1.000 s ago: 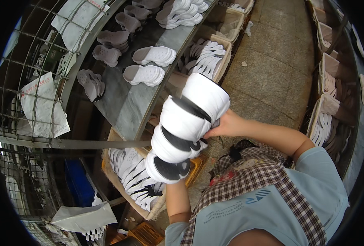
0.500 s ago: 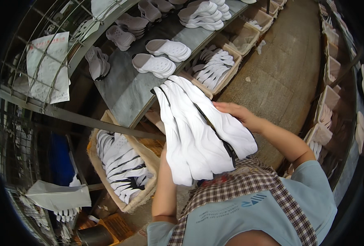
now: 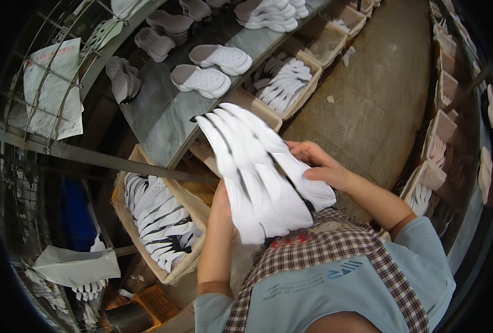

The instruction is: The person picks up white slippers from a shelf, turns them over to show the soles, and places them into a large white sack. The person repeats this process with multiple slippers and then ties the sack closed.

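A stack of several white clogs (image 3: 263,183), nested side by side with dark gaps between them, is held up in front of my apron. My right hand (image 3: 325,168) grips its right side, thumb over the rightmost clog and fingers at its upper edge. Against the lower left side is my left hand (image 3: 222,198); its fingers are hidden behind the stack. Just beyond, on a grey metal table (image 3: 160,130), lie more stacked white clogs with holes in their tops, the nearest being one pile (image 3: 201,81) and another pile (image 3: 221,59).
A cloth-lined basket (image 3: 196,258) full of white clogs stands at lower left. Further lined bins (image 3: 313,83) run along the table's right side. Wire mesh with a paper sheet (image 3: 52,89) rises at left, and a metal bar (image 3: 113,162) crosses below. Bins (image 3: 442,130) line the right.
The stack has shifted slightly left and tilted. My right thumb now shows on top of the rightmost clog, and more of my left hand is visible at the stack's left edge.
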Available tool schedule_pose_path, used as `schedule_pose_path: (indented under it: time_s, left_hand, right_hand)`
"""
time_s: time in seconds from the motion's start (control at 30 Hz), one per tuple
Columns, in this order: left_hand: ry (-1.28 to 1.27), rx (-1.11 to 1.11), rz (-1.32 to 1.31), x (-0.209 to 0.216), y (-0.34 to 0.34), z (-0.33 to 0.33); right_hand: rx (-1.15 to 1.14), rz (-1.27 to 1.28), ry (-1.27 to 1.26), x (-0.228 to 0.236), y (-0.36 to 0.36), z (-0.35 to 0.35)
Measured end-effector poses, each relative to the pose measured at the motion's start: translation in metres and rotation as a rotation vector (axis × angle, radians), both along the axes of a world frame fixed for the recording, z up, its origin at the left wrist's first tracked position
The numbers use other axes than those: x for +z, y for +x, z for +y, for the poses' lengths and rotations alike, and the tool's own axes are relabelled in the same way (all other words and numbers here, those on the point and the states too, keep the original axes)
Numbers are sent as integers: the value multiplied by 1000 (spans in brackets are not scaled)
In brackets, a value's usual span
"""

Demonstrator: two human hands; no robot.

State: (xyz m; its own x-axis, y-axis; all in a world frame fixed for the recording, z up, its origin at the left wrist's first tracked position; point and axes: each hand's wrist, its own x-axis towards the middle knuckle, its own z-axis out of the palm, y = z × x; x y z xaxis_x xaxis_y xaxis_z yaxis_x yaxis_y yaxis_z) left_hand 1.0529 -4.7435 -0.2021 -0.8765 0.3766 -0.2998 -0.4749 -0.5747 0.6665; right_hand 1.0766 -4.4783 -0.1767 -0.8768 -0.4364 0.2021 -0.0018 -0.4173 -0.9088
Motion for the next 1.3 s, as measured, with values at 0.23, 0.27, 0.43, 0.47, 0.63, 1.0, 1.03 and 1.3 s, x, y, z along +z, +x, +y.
schedule_pose_path:
  time_s: [0.23,0.27,0.43,0.47,0.63,1.0,1.03,1.3]
  left_hand:
    - [404,-100,94,-34,-1,-9]
    - [512,-133,120,-36,0,-11]
    - [774,-240,178,-43,1,-15]
    - [777,-252,184,-44,-1,-15]
    - [682,-292,214,-46,-13,-19]
    - [928,-299,215,-27,-1,-3]
    - [954,-277,205,-27,-1,-2]
    - [882,-262,202,-9,-1,3]
  right_hand:
    - [41,-306,-339,39,-9,-19]
    - [106,-418,-504,40,-13,-16]
    - [60,-582,-729,23,-14,-2]
    - [36,-573,-672,17,-13,-4]
    - [-17,-249,-76,-20,-4,-27]
    - [307,-633,-1064,-53,4,-22]
    - [335,-589,-1084,-53,4,-19]
    - [237,-685,-971,-51,4,-2]
